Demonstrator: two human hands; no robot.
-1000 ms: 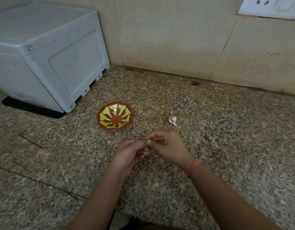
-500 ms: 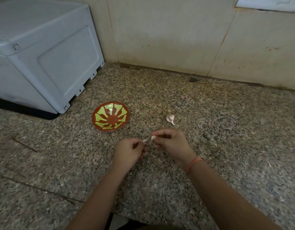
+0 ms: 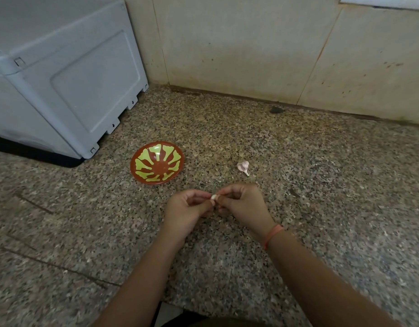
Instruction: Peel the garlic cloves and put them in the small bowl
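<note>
A small pale garlic clove (image 3: 213, 197) is pinched between the fingertips of both hands, just above the speckled granite counter (image 3: 321, 185). My left hand (image 3: 187, 211) holds it from the left and my right hand (image 3: 243, 204), with an orange band at the wrist, from the right. Most of the clove is hidden by fingers. The small red bowl (image 3: 157, 162) with a yellow-green pattern sits beyond and left of my hands, with nothing in it. A second unpeeled clove (image 3: 243, 166) lies on the counter to the right of the bowl.
A large grey plastic appliance (image 3: 62, 74) stands at the back left on a black mat. A tiled wall (image 3: 250, 48) closes the back of the counter. A dark speck (image 3: 276, 110) lies near the wall. The counter's front edge is at the bottom.
The hands have stayed together on the clove with small finger shifts; the clove's white tip shows more now. The camera has tilted slightly downward.
</note>
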